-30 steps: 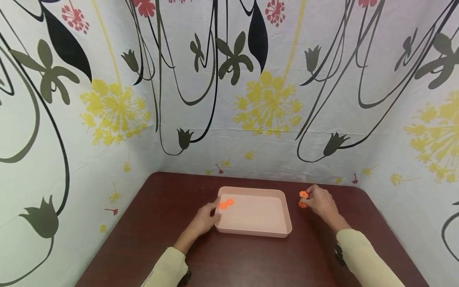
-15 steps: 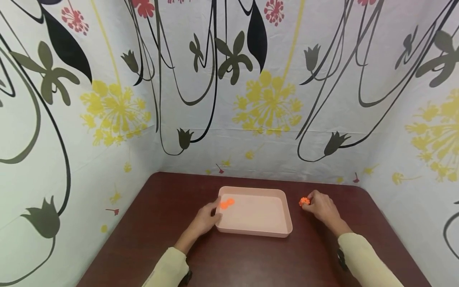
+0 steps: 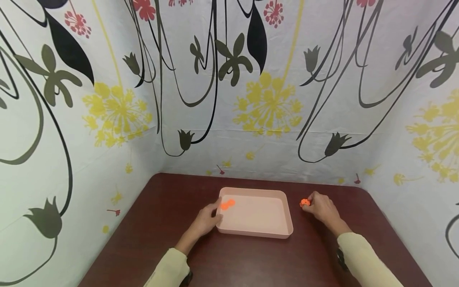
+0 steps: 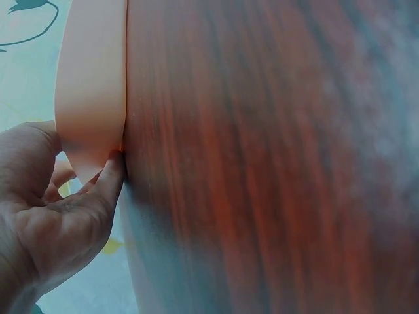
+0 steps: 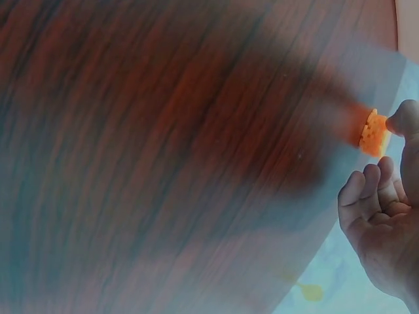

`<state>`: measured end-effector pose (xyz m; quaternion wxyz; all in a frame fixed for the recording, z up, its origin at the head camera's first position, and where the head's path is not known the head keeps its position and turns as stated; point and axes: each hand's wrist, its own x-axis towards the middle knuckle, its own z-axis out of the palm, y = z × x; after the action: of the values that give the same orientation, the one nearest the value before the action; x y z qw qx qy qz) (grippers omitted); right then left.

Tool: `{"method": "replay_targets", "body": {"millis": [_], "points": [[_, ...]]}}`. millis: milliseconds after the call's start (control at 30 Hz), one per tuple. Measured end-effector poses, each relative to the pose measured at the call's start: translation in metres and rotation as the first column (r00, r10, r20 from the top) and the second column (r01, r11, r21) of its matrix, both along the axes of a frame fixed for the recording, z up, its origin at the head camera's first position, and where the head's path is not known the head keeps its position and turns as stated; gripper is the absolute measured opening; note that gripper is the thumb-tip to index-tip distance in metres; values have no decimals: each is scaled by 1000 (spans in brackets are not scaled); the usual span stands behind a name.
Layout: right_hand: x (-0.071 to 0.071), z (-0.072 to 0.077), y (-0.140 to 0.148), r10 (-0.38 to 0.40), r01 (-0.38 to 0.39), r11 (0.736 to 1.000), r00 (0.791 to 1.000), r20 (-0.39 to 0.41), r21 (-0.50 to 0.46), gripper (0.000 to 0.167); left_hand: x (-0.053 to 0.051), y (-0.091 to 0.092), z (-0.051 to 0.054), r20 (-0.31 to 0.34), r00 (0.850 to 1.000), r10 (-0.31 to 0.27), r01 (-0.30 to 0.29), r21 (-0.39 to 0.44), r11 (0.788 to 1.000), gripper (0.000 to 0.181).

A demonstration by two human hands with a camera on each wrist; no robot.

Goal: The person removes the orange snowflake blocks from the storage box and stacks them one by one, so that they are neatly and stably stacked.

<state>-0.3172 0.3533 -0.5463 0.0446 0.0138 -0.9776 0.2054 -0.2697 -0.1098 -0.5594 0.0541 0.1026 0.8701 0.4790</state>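
Observation:
On the dark wooden table, a shallow pink tray (image 3: 254, 213) holds a small orange piece (image 3: 227, 204) of two joined rounded lobes near its left wall. My left hand (image 3: 203, 219) grips the tray at its left side; in the left wrist view, the thumb and fingers lie on either side of the tray's corner. Right of the tray, my right hand (image 3: 324, 208) pinches a chunky orange flower-shaped piece (image 3: 305, 202) with scalloped edges at the tabletop. The right wrist view shows the thumb against this piece (image 5: 374, 133), the other fingers curled below it.
The reddish-brown table (image 3: 247, 261) has rounded far corners. Printed floral cloth (image 3: 265, 159) hangs behind it and along both sides. A gap of bare tabletop separates the tray from the right hand.
The right hand has turned the orange flower-shaped piece and brought it slightly lower; it looks more compact now. The left hand and tray stay in place.

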Motion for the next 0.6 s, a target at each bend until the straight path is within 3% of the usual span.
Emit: {"method": "replay_targets", "body": {"millis": [300, 600], "points": [[1, 6, 0, 4, -4, 1000, 1000, -18, -9, 43, 0, 0, 0, 4, 1000, 7, -7, 9, 1000, 69], [5, 19, -42, 73, -86, 995, 980, -187, -60, 35, 1, 2, 1, 15, 1000, 14, -14, -2, 1000, 70]]}}
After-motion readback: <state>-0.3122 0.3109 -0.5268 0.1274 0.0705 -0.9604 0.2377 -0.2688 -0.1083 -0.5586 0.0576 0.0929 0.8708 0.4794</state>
